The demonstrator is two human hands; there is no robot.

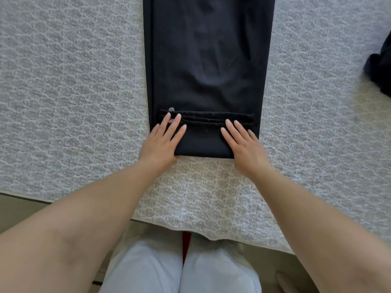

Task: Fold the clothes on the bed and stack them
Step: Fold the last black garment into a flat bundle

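A black garment [208, 60], folded into a long narrow strip, lies on the bed and runs away from me out of the top of the view. Its near end is turned over into a short flap [203, 140] with small clear buttons at the left. My left hand [164, 142] presses flat on the flap's left corner, fingers straight. My right hand [243, 142] lies flat on the right corner, fingers straight too.
The bed is covered by a grey patterned quilt [69, 98] whose near edge [211, 235] hangs just in front of my legs. Another dark garment [379, 66] lies bunched at the right edge of the view.
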